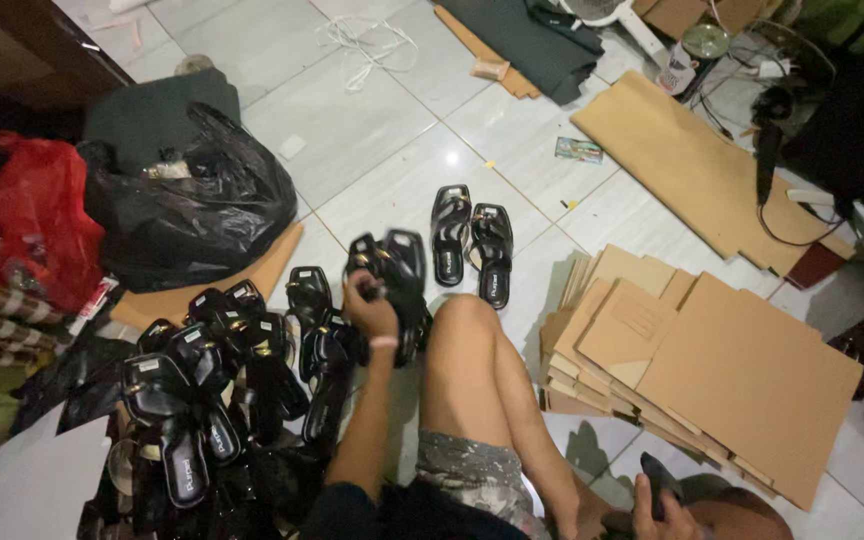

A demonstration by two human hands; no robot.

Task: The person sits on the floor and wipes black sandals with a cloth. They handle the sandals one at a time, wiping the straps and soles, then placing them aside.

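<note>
Black sandals make up most of the scene on the white tiled floor [392,150], where the person sits with one bare knee [467,320] raised. The left hand [370,312] is extended forward and closed around a black sandal [397,262], which it holds raised and tilted just above the floor, directly in front of the knee. The right hand [664,512], at the lower edge of the view beside the leg, is closed around a small dark object [658,478]; its kind cannot be determined. A heap of black sandals [217,390] lies to the left of the left arm, touching and overlapping one another. A pair of black sandals [471,240] lies flat and side by side just beyond the held sandal, apart from the heap. A stack of flattened cardboard pieces [692,370] lies to the right of the knee, and a larger cardboard sheet [682,165] lies further back. A black plastic bag [192,205] and a red plastic bag [27,220] sit at the left, behind the heap.
</note>
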